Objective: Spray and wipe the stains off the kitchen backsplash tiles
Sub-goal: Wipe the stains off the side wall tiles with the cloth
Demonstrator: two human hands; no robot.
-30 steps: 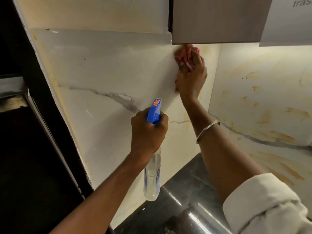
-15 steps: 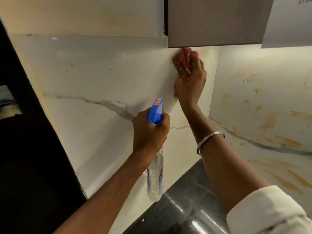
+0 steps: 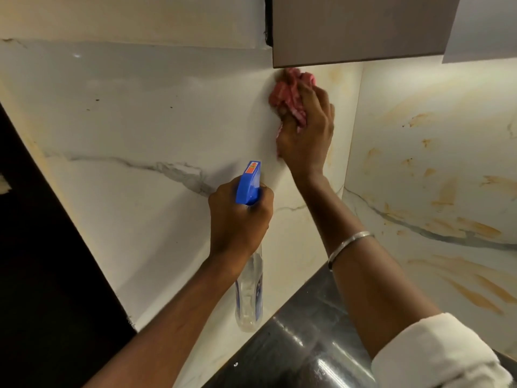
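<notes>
Little change is logged over the last second: the pink cloth is kept on the same patch of the backsplash tiles, just under the corner of the cabinet, and is shifted only slightly downward. A scrub of one stubborn spot is indicated, not a broad sweep

Right hand: fingers are curled round the bunched cloth, which is pressed against the tile. A metal bangle is worn on that forearm, and a white sleeve is rolled up at near right

Left hand: clenched round the neck of the spray bottle, with the blue trigger head up and pointed at the wall and the clear body hung below the fist. Whether the trigger is squeezed cannot be told; no mist is seen

Task state, as judged: the left tile is mostly clean, apart from a few dark specks at far left and faint yellow marks near the cloth. The right tile is heavily streaked with orange stains and is not yet wiped. A dark glossy surface is seen below. Most of the work is judged to be ahead, with spray needed on the right tile next
</notes>
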